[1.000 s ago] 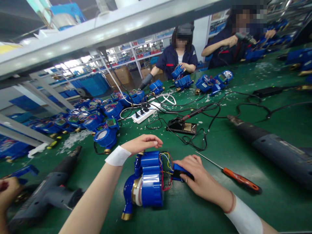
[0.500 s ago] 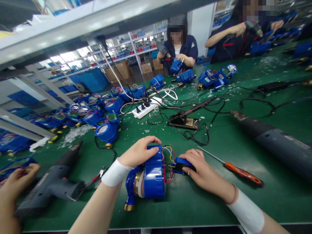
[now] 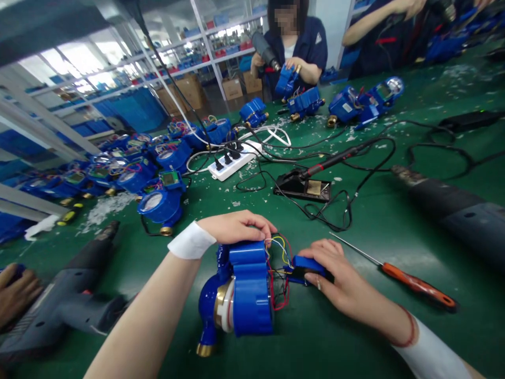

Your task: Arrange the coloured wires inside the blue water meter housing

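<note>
blue meter (image 3: 252,295) by left hand (image 3: 240,227), far meter's (image 3: 340,100) pale label (image 3: 347,109) illegible

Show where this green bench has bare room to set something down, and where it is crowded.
Bare green bench shows in front, between the nearest blue meter and the right forearm, and between the orange-handled screwdriver and the heat gun at right. It is crowded at back left, where other meters cluster, and around the power strip and soldering stand.

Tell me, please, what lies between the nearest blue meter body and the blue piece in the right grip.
Thin wires, red, yellow, white and dark, run from the meter body to the blue piece, as the head view shows.
</note>
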